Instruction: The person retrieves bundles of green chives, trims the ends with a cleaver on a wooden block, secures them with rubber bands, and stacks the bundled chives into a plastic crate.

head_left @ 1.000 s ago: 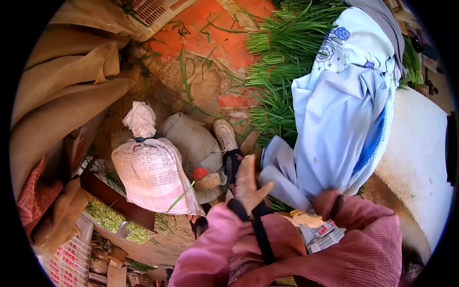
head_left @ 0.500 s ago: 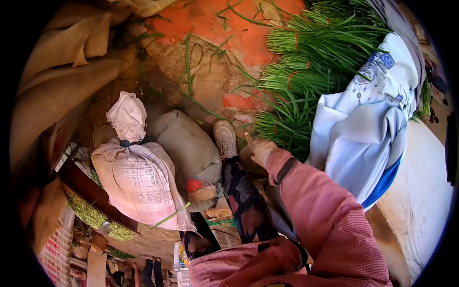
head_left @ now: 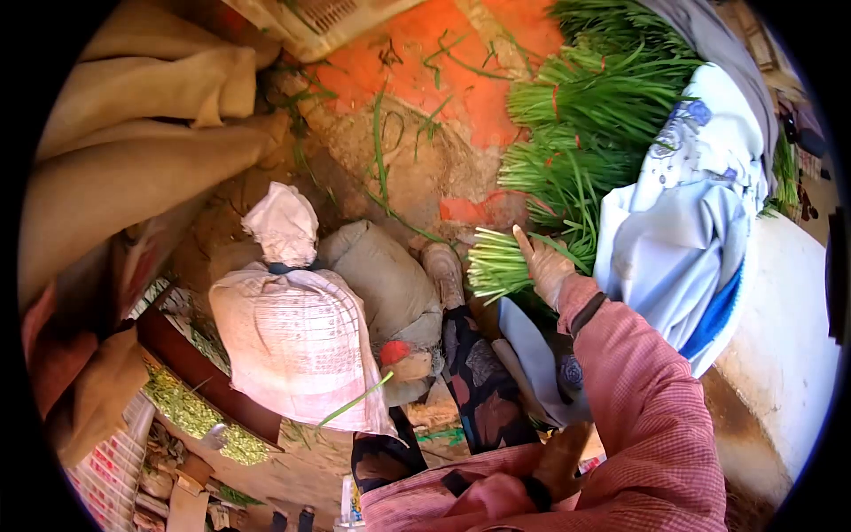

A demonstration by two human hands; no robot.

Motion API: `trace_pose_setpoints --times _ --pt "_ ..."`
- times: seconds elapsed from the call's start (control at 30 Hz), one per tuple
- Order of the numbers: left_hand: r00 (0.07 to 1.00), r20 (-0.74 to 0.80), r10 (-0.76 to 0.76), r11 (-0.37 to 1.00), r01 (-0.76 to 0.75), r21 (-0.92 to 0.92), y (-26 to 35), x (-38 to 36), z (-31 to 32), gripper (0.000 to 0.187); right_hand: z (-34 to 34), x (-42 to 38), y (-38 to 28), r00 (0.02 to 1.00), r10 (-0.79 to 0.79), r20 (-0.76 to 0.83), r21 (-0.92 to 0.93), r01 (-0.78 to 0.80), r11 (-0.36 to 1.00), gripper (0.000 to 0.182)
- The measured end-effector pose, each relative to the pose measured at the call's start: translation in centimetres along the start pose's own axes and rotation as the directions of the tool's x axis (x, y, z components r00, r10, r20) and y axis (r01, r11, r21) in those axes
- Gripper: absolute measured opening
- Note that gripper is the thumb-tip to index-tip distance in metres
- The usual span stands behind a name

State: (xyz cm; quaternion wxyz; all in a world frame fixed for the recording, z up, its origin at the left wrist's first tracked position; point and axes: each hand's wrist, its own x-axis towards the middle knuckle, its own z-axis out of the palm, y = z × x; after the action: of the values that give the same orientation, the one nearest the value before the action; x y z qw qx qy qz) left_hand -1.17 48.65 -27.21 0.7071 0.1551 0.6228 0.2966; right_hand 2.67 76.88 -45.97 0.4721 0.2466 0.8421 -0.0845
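My right hand [head_left: 547,266] is closed around a bunch of garlic chives [head_left: 496,264], its pale cut ends pointing left. The leaves run back under my palm toward the pile. More chive bunches [head_left: 585,93] tied with red bands lie stacked just beyond, their leaves partly under a light blue flowered cloth [head_left: 665,230]. My left hand [head_left: 564,461] is low in the view by my lap, at the end of a pink checked sleeve. It is shadowed and blurred, so I cannot tell how its fingers are set.
A tied white sack [head_left: 292,332] and a grey-brown bundle [head_left: 377,270] stand left of my shoe [head_left: 441,270]. Brown cloth [head_left: 151,168] hangs at upper left, near a pale plastic crate [head_left: 332,22]. Loose leaves litter the orange-and-brown ground [head_left: 417,97]. A white surface [head_left: 780,328] lies at right.
My right hand, which was pointing beside the pile, has taken hold of a bunch of chives. My left hand has come into view near my lap. The view has shifted slightly.
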Motion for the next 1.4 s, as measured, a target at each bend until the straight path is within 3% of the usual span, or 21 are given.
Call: trace_pose_setpoints --times 0.13,0.2,0.23,0.3,0.37,0.4,0.43,0.5,0.57,0.6,0.63,0.7,0.77,0.93,1.0,1.07,1.13,1.2,1.27,1.37,1.4 --pt "0.959 0.113 0.260 0.957 -0.272 0.100 3.4 -2.2 -2.2 0.078 -12.2 -9.5 1.1 0.862 -0.013 -0.507 0.435 0.268 0.860 0.097" --pt "0.990 0.083 0.113 0.980 -0.097 -0.176 2.2 -4.2 -5.5 0.096 -16.3 -13.2 0.4 0.673 0.125 -0.729 0.639 0.604 0.476 0.084" --pt "0.958 -0.131 0.254 0.863 -0.286 -0.417 -0.2 -5.3 -7.2 0.069 -18.4 -15.6 -0.5 0.626 0.160 -0.763 0.606 0.606 0.516 0.084" --pt "0.898 -0.333 0.288 0.878 -0.386 -0.283 9.0 -11.2 -14.6 0.078 -22.3 -20.8 -4.0 0.520 0.132 -0.844 0.530 0.768 0.360 0.063" --pt "0.444 -0.501 0.743 0.591 -0.786 0.180 15.1 -16.6 -19.7 0.084 -24.4 -25.5 -7.8 0.379 0.060 -0.923 0.349 0.761 0.547 0.055" --pt "0.267 -0.482 0.835 0.424 -0.870 0.252 18.7 -20.0 -20.4 0.090 -24.8 -27.8 -9.8 0.314 -0.003 -0.949 0.198 0.606 0.771 0.057" --pt "0.139 -0.508 0.850 0.432 -0.736 0.521 20.7 -22.4 -22.0 0.115 -25.1 -29.7 -12.7 0.282 0.016 -0.959 0.188 0.597 0.780 0.057" --pt "0.196 -0.281 0.939 0.318 -0.806 0.499 23.6 -26.9 -23.5 0.126 -25.3 -32.6 -19.8 0.333 0.047 -0.942 0.334 0.942 0.021 0.064" --pt "0.431 -0.010 0.902 0.394 -0.816 0.423 23.8 -29.7 -23.8 0.132 -25.1 -36.1 -24.8 0.373 -0.002 -0.928 0.242 0.598 -0.764 0.071" --pt "0.645 0.084 0.759 0.638 -0.764 0.100 22.6 -30.1 -22.9 0.125 -26.1 -40.2 -25.9 0.503 0.111 -0.857 0.421 0.808 -0.412 0.086" --pt "0.814 0.272 0.512 0.847 -0.532 -0.001 19.1 -30.0 -23.9 0.111 -26.9 -42.9 -26.9 0.509 0.158 -0.846 0.402 0.805 -0.437 0.087" --pt "0.817 0.285 0.501 0.846 -0.392 -0.362 14.4 -32.0 -22.9 0.098 -27.7 -45.4 -28.1 0.671 0.009 -0.741 0.403 0.456 -0.794 0.087" --pt "0.836 0.235 0.495 0.826 -0.370 -0.426 8.7 -33.7 -21.4 0.089 -27.1 -46.0 -28.3 0.707 -0.100 -0.700 0.422 0.296 -0.857 0.076" --pt "0.888 0.019 0.460 0.783 -0.396 -0.479 6.8 -35.0 -19.1 0.063 -26.6 -45.3 -27.7 0.723 -0.234 -0.650 0.575 0.266 -0.774 0.073" --pt "0.876 0.003 0.483 0.751 -0.412 -0.515 7.5 -35.5 -18.2 0.068 -28.0 -45.6 -26.8 0.665 -0.090 -0.742 0.467 0.415 -0.781 0.076" --pt "0.878 -0.036 0.477 0.744 -0.425 -0.516 7.8 -35.9 -16.8 0.069 -30.1 -44.7 -24.9 0.636 -0.040 -0.771 0.302 0.310 -0.901 0.071" --pt "0.877 -0.067 0.475 0.745 -0.442 -0.500 7.9 -36.1 -15.9 0.069 -33.1 -46.3 -23.2 0.716 0.172 -0.676 0.228 0.426 -0.875 0.044" --pt "0.855 -0.116 0.506 0.746 -0.501 -0.439 7.6 -35.9 -15.1 0.069 -33.6 -43.4 -20.1 0.623 0.232 -0.747 0.415 0.709 -0.570 0.027" --pt "0.846 -0.145 0.514 0.730 -0.520 -0.444 8.1 -36.2 -14.2 0.070 -34.3 -41.6 -17.6 0.415 0.474 -0.776 0.379 0.909 -0.175 0.040" --pt "0.819 -0.202 0.536 0.731 -0.571 -0.375 8.1 -36.8 -13.4 0.076 -34.8 -40.0 -9.9 0.308 0.752 -0.583 0.495 0.868 0.029 0.037" --pt "0.817 -0.218 0.534 0.729 -0.575 -0.372 8.1 -37.0 -13.5 0.076 -33.1 -38.5 -6.0 0.360 0.608 -0.708 0.692 0.522 0.498 0.037"
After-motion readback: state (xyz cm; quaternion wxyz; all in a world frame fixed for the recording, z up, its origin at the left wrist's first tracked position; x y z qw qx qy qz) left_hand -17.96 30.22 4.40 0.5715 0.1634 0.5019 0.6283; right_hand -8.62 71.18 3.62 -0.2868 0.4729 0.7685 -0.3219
